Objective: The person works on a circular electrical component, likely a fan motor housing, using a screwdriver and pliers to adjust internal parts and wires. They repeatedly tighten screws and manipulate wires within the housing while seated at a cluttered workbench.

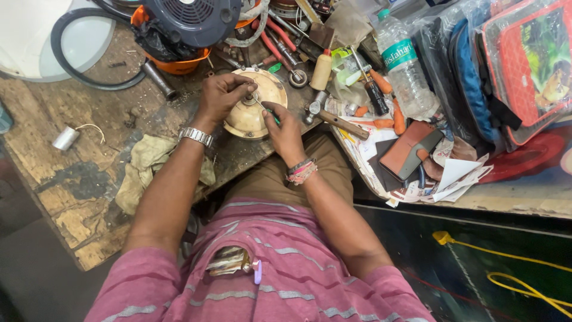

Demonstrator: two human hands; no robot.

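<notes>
While our left hand (221, 95) clamps the hub of the cream round motor cover (250, 107) and our right hand (285, 132) pinches a green-handled screwdriver (268, 110) against it, a slip looks likely: the tip could skid off and jab our fingers. Sitting at twelve o'clock on the worn wooden bench (71, 173), the cover looks scuffed, dished and grimy, with a plastic water bottle (405, 68) at two o'clock.

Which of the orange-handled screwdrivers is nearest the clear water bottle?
The orange-handled screwdriver lying against the clear plastic water bottle's left side, handle end by its label. The other orange handles lie lower on the papers, nearer the brown wallet.
</notes>
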